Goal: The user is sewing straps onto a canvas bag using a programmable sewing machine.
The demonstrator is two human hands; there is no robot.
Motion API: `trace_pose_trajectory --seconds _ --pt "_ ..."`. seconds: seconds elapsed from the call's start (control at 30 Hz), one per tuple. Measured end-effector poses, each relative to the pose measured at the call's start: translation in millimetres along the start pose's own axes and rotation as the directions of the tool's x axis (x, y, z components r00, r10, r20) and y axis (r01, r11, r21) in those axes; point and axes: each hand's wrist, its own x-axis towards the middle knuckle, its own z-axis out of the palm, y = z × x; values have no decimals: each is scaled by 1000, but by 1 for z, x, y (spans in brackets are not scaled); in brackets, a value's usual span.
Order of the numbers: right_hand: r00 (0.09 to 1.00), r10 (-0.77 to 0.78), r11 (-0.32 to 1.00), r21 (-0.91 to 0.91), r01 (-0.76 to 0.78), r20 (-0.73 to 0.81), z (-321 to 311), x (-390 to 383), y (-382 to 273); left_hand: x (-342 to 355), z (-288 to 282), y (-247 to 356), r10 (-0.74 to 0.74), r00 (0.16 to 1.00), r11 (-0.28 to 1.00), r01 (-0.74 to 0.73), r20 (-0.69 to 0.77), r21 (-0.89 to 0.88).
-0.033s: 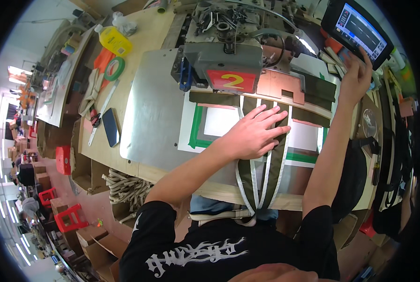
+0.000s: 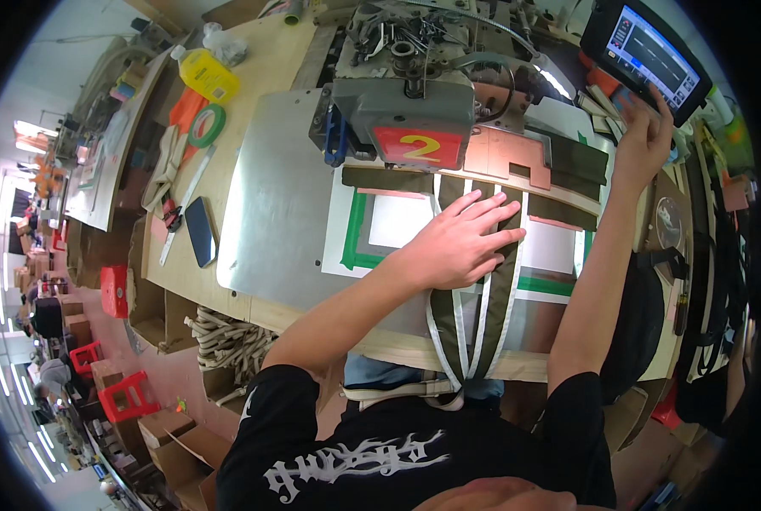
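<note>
My left hand [image 2: 466,243] lies flat, fingers spread, on olive straps with white edging [image 2: 504,294]. These straps run from the sewing machine [image 2: 410,119] over the table's front edge toward my lap. Under the machine head, a clamp frame [image 2: 534,189] presses on olive fabric strips [image 2: 387,178]. At the upper right, my right hand [image 2: 644,140] is raised to the control screen [image 2: 657,55], with a finger at its lower edge. That hand holds nothing I can see; some of its fingers are partly hidden.
Left on the wooden table are a yellow bottle [image 2: 206,75], green tape roll [image 2: 208,125], phone [image 2: 200,230], steel ruler [image 2: 185,204] and red-handled snips [image 2: 171,215]. Bundled cream straps [image 2: 231,341] sit in a box below. Red stools [image 2: 128,396] stand on the floor.
</note>
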Motion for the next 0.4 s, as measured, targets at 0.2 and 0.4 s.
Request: trace_pose_trajectory --seconds 0.2,0.4 --pt "999 42 999 -12 -42 20 -3 1 3 1 -1 0 -5 999 1000 6 44 -28" --pt "997 15 996 84 -21 76 -8 -1 8 1 -3 0 -7 999 999 8 51 -31"
